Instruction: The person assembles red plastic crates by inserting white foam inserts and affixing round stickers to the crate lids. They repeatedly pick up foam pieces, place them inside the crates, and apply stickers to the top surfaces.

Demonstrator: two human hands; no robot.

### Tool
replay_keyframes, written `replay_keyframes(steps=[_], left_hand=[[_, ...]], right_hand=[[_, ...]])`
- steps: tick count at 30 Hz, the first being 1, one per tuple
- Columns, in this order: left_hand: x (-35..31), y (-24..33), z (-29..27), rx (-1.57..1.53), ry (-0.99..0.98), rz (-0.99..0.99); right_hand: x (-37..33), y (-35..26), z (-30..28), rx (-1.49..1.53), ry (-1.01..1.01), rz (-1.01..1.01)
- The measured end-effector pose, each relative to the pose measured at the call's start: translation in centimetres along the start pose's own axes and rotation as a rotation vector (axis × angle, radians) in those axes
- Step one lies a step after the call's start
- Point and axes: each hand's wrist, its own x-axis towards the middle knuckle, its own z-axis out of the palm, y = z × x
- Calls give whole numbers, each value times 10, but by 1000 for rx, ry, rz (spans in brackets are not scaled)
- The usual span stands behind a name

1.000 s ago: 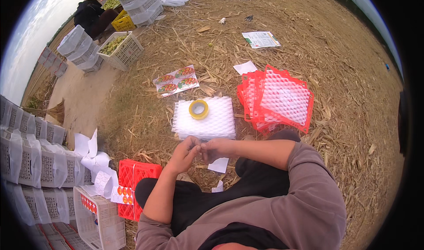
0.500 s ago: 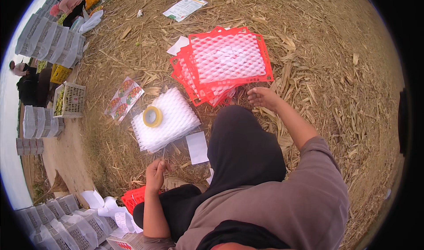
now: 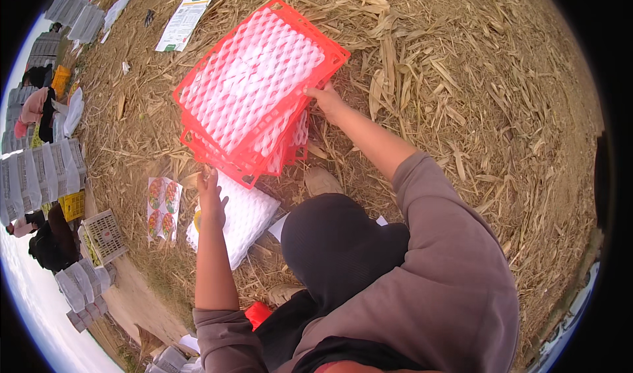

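Note:
A skewed stack of red plastic crate lids (image 3: pixel 333 55), topped with white foam netting (image 3: pixel 254 66), lies across the upper middle. My right hand (image 3: pixel 324 102) grips the stack's right edge, thumb at the rim and the other fingers mostly hidden. Just below the stack's lower left corner, my left hand (image 3: pixel 211 198) is open with its fingers apart; whether a fingertip touches the lid I cannot tell. Beneath that corner lies a pile of white foam net sheets (image 3: pixel 247 224), partly covered by the lids. A yellow tape roll (image 3: pixel 197 220) peeps out behind my left wrist.
A sheet with round fruit pictures (image 3: pixel 163 208) lies left of the foam. A printed white bag (image 3: pixel 184 23) is on the straw-covered ground ahead. Stacked crates (image 3: pixel 43 175), a pale crate (image 3: pixel 103 236) and other people stand at the left. Something red (image 3: pixel 258 314) lies by my leg.
My right hand has come onto the lid stack's edge. The stack has shifted toward the foam sheets and now overlaps them. My left hand has reached forward and opened. The view has turned.

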Motion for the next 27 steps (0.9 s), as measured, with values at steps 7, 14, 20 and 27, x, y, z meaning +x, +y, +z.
replay_keyframes(steps=[7, 14, 20, 27], left_hand=[[57, 11, 70, -428, -153, 30], [69, -13, 70, -671, -229, 20], [49, 6, 66, -625, -360, -142], [44, -27, 85, -772, -282, -194]], right_hand=[[58, -19, -3, -181, -231, 33], [1, 107, -34, 205, -167, 535], [11, 171, 14, 640, -188, 304], [21, 179, 21, 721, -356, 500]])
